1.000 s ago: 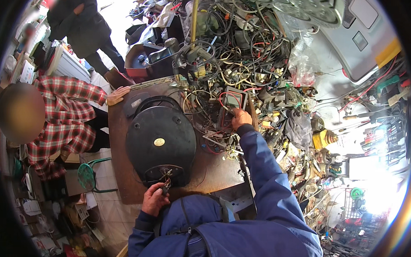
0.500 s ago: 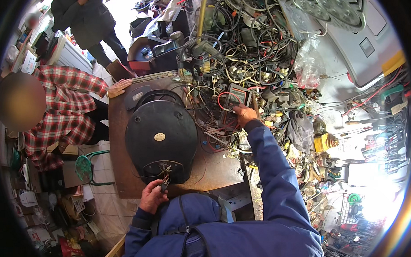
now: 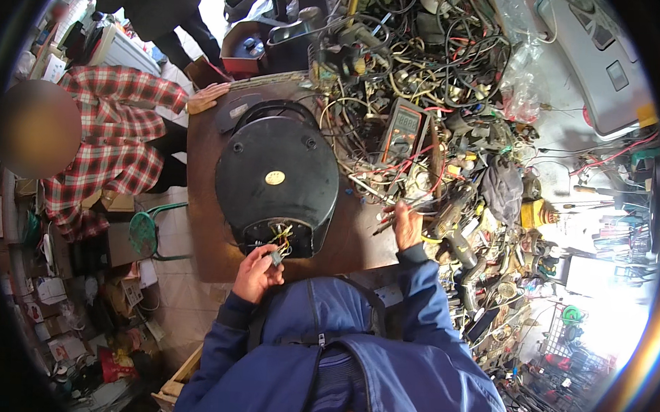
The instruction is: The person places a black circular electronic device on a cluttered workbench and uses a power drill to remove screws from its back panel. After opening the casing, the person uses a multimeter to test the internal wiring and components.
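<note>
A black rounded electric unicycle [image 3: 277, 157] lies on the brown table [image 3: 206, 223], wires [image 3: 282, 233] coming from an opening at its near end. My left hand [image 3: 258, 272] is closed on a small grey connector [image 3: 276, 258] at these wires. Right of the unicycle, my right hand [image 3: 408, 229] is closed on thin test probes [image 3: 387, 221]. Beyond it lies a multimeter [image 3: 401, 132] with red leads, among tangled cables.
A person in a red plaid shirt [image 3: 115, 126] rests a hand on the table's left corner. Another in dark clothing [image 3: 155, 11] stands behind. A green stool [image 3: 144, 232] is at left. Cable heaps [image 3: 444, 57] and cluttered tools [image 3: 460, 239] fill the right.
My right hand has left the multimeter, moving back toward me, and now holds probes. My left hand stays on the connector. The view has shifted, so the table appears higher up.
</note>
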Available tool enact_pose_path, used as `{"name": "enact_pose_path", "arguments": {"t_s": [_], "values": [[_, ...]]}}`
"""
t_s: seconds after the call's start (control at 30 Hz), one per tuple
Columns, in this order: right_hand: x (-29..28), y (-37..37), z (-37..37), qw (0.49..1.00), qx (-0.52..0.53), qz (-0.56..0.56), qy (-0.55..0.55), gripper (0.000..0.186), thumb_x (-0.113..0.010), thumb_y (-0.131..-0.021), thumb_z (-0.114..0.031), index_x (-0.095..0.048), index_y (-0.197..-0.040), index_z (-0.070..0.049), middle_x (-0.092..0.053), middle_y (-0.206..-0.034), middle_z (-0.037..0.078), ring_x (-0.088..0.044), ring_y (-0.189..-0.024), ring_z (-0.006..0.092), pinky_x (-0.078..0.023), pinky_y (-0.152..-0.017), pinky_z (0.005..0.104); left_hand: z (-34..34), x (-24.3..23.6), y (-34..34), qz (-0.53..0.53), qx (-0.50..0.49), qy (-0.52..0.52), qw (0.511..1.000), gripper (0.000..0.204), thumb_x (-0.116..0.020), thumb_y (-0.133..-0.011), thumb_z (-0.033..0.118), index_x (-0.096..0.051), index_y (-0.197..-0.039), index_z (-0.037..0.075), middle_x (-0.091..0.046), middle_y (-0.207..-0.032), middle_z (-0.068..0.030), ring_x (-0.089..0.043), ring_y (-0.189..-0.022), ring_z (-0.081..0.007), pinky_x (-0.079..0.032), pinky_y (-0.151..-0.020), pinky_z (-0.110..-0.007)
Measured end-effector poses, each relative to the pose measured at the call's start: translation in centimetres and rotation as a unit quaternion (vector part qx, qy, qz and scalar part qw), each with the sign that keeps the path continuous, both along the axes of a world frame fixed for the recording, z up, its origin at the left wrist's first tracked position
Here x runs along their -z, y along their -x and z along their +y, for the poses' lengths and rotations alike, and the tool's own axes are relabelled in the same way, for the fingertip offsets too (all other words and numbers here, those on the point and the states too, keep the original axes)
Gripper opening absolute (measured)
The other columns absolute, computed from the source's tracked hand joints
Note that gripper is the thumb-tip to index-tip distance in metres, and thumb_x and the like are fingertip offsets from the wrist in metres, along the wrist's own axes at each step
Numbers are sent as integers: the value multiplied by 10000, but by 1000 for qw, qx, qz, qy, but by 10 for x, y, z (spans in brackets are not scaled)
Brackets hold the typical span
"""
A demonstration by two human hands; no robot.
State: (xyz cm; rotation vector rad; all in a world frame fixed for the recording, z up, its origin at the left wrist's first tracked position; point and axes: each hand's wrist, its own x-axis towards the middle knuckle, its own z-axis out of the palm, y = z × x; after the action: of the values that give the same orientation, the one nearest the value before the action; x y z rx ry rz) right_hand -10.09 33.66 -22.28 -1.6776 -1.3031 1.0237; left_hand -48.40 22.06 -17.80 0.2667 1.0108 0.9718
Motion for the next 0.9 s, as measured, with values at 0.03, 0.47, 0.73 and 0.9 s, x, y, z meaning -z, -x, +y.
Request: {"name": "enact_pose_path", "arguments": {"t_s": [0.03,0.47,0.73,0.9], "values": [[-2,18,-20,1000,3,12,-22,482,-530,-1033,-397,-741,-933,25,-681,-700,98,-665,-682,231,-518,-667,374,1,-3,1,-3,11,-14,1000,320,-543,-1036,177,-551,-1333,57,-661,-973,-122,-658,-777,-188,-593,-726,-368],[49,63,-86,985,-119,-119,-47,191,-728,-852,-120,-726,-1034,-63,-674,-953,145,-687,-816,346,-562,-716,429,13,-7,14,-49,41,4,998,345,-544,-1050,234,-530,-1360,85,-667,-984,-121,-654,-774,-179,-586,-754,-377],[72,54,-75,986,-34,-162,-37,194,-767,-832,-206,-774,-947,-50,-713,-879,162,-701,-798,324,-558,-723,407,11,-5,19,-52,51,15,997,353,-546,-1046,242,-526,-1364,91,-665,-983,-134,-645,-787,-193,-590,-748,-386],[77,55,-81,974,-94,-172,-116,192,-771,-814,-179,-771,-957,-51,-704,-882,148,-700,-797,322,-560,-726,410,10,-2,20,-58,52,4,997,356,-551,-1046,247,-525,-1364,90,-665,-986,-131,-647,-788,-194,-594,-750,-386]]}}
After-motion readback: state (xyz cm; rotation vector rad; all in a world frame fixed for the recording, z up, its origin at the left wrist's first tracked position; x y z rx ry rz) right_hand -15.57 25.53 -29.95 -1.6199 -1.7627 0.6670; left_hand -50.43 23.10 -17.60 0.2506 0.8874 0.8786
